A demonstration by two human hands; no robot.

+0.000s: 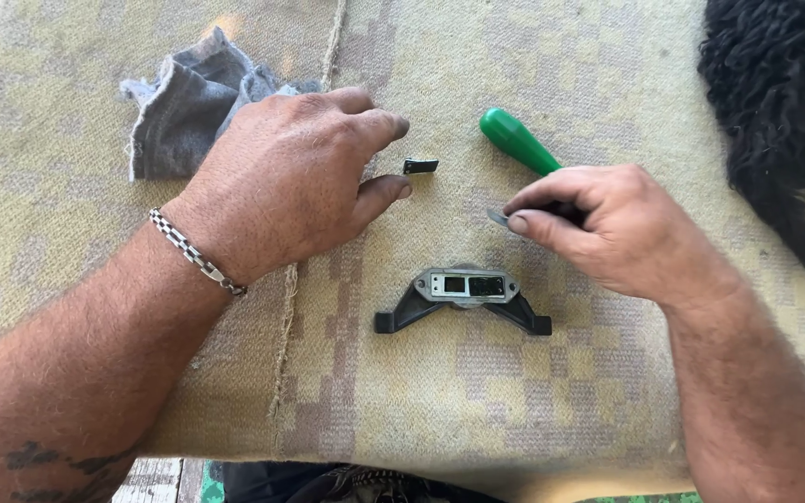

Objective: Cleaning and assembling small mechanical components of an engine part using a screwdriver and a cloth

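My left hand hovers over the cloth-covered table, fingers apart, its fingertips a little left of a small black part that lies loose. My right hand grips a screwdriver with a green handle; the handle sticks out behind the fingers and the metal tip shows past the thumb. Below both hands a black bracket with two splayed legs rests on the cloth, a grey rectangular plate on its top.
A yellowish checked cloth covers the table. A crumpled grey rag lies at the back left. Black curly fleece fills the back right corner. The table's front edge runs along the bottom.
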